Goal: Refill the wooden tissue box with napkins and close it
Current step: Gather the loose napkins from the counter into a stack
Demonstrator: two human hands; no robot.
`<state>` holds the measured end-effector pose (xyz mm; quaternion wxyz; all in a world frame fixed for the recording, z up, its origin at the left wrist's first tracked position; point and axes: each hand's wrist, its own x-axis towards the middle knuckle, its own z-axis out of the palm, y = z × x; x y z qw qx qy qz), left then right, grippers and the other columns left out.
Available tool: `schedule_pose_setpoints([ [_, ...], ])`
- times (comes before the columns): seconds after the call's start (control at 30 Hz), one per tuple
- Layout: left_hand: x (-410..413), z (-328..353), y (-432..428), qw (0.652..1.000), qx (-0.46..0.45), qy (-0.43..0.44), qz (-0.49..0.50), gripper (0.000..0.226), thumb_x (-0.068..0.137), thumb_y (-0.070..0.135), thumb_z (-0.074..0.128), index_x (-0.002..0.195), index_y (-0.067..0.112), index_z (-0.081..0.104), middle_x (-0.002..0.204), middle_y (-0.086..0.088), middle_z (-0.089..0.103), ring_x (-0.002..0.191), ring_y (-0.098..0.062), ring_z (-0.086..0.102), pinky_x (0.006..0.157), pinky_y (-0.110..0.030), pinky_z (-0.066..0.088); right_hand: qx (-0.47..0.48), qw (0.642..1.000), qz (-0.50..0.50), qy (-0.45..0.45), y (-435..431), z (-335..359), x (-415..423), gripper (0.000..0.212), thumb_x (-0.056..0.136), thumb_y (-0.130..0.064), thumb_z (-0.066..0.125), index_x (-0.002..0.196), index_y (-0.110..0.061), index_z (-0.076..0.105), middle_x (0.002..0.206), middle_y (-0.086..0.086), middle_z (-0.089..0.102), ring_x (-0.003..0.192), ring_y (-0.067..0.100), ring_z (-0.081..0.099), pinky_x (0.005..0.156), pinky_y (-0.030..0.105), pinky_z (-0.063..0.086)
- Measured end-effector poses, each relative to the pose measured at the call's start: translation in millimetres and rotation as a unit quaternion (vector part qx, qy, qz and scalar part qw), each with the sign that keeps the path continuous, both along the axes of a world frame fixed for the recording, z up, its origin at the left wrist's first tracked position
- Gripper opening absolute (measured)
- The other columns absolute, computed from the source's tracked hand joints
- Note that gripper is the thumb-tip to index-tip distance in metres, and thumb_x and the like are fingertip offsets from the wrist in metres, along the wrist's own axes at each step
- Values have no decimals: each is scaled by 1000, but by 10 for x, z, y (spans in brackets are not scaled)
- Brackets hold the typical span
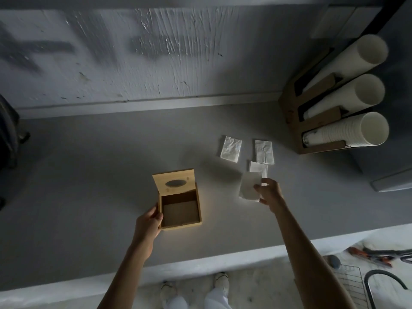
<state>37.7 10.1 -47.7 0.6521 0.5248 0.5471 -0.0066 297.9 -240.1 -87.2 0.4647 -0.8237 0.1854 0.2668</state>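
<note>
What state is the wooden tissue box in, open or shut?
Open: the lid stands tipped back, and the wooden tissue box shows a bare floor, nothing inside.

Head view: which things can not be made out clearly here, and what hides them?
In the head view:
The held napkin: the right hand covers its near corner; one sheet or several, unclear.
The napkin behind it: its lower part is hidden by the held napkin.
The wooden box: the left hand covers its left wall.
The dark object: cut off by the left edge.
</note>
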Motion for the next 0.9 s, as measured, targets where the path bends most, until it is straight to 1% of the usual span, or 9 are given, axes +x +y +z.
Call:
schedule_pose_setpoints([
  [0.1,2,18,-5,1000,-3,-2,-1,44,98,4,44,141,15,43,136,-9,53,125,-27,49,103,-41,40,-40,999,21,-24,28,-40,-134,25,76,-9,71,99,-18,65,94,18,69,67,29,66,63,43,60],
  [0.2,-1,21,-8,1000,1,-4,1,45,98,3,44,140,16,44,135,-8,54,123,-24,50,100,-38,40,-99,993,43,-50,35,-119,-229,39,68,-16,75,104,-17,60,99,15,68,86,34,66,74,42,58],
  [0.27,-5,19,-10,1000,4,-6,0,45,97,2,44,140,17,45,135,-7,54,121,-23,50,96,-36,41,-74,996,14,-37,52,-96,-290,48,71,-12,75,112,-13,52,102,13,61,91,32,61,74,37,53],
  [0.37,-9,15,-13,1000,5,-9,-7,45,97,1,44,139,17,46,135,-7,55,124,-24,50,102,-39,40,-37,999,-27,-25,15,-95,-297,59,74,-13,77,125,-10,46,103,11,55,97,32,60,85,42,54],
  [0.43,-1,14,-12,1000,7,-7,-8,45,97,1,44,139,16,46,136,-8,54,125,-26,49,104,-41,39,-41,998,-38,-34,-34,-118,-264,53,77,-19,77,123,-5,54,104,10,59,100,31,61,87,39,53],
  [0.5,7,6,-7,1000,8,-3,-8,45,97,1,44,139,16,46,137,-8,54,126,-26,49,103,-41,40,-43,998,-28,-46,-78,-109,-236,37,79,-20,73,112,-3,67,97,12,67,91,29,64,76,33,52],
  [0.57,4,-3,-6,1000,9,3,-5,44,97,1,44,139,15,45,137,-9,53,125,-26,49,103,-42,40,-36,996,-20,-74,-98,-53,-183,25,79,-18,68,101,-8,73,87,11,70,81,27,65,68,29,48],
  [0.63,10,2,-13,1000,16,6,-5,44,97,1,44,139,14,45,137,-9,53,125,-26,50,102,-40,40,-27,993,-29,-109,-88,33,-67,23,78,-19,67,99,-11,74,87,9,71,81,26,65,67,30,48],
  [0.9,17,2,7,1000,-5,17,10,45,97,3,45,141,14,43,139,-9,52,126,-26,50,97,-37,42,-79,991,-62,-90,-14,-33,276,31,82,-23,67,108,-9,72,107,19,71,102,37,65,89,44,54],
])
